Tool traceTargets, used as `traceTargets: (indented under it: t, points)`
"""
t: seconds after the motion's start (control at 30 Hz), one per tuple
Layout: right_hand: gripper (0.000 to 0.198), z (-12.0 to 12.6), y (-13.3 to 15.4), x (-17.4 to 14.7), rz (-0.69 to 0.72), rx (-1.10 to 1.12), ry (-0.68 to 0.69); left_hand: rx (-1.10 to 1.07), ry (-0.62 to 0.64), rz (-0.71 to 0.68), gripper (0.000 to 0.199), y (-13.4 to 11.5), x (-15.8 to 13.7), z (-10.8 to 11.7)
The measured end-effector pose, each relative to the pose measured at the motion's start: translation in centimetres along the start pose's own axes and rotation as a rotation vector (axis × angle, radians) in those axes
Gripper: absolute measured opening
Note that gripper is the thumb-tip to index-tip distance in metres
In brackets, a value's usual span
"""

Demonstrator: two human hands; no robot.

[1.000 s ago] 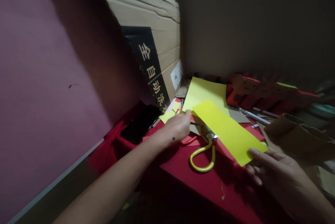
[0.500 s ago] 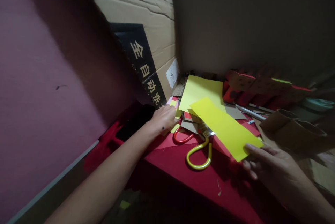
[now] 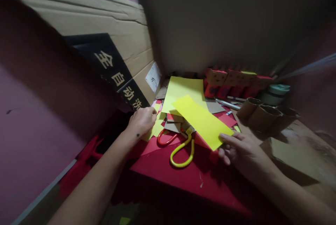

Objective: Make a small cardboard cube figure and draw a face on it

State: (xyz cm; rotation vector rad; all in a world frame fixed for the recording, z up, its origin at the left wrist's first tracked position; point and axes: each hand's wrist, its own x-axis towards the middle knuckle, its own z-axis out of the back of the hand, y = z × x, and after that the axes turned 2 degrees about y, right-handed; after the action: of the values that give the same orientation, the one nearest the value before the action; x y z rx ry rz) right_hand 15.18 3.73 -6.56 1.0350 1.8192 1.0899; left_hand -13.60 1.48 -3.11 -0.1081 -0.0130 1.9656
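My right hand [image 3: 237, 146] pinches the lower right corner of a bright yellow paper strip [image 3: 202, 121] between thumb and fingers. The strip slants over a pair of scissors with one red and one yellow handle loop [image 3: 172, 160]; their blades are mostly hidden beneath paper. My left hand [image 3: 143, 121] is at the left of the pile, its fingers curled by yellow paper scraps [image 3: 158, 127]. The hand's own back hides whether they hold anything. Behind the strip lies a larger pale yellow sheet [image 3: 185, 90].
A red cloth [image 3: 168, 174] covers the table. At the back right stand several red figures with cardboard tops [image 3: 216, 76], a pen [image 3: 228, 104], cardboard tubes [image 3: 267, 116] and a teal roll [image 3: 275, 95]. A big cardboard box panel [image 3: 123, 25] leans along the left wall.
The view has swung to the right, so the table's things appear further left. My right hand still holds the yellow strip. My left hand has shifted slightly left beside the scraps.
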Motion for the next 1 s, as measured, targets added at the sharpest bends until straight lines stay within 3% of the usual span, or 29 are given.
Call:
traceTargets:
  t: [0.17,0.53,1.0]
  points:
    - [0.037,0.1,-0.6,0.2,-0.045,-0.022,0.073,-0.001,-0.015,-0.025,0.03,-0.6,-0.1,0.6]
    - [0.025,0.1,-1.6,0.2,-0.093,-0.035,0.136,0.043,0.089,0.067,0.036,0.2,0.1,-1.6]
    - [0.025,0.4,-2.1,0.6,-0.066,-0.011,0.186,0.027,0.042,0.121,0.044,-1.4,-3.2,-0.8]
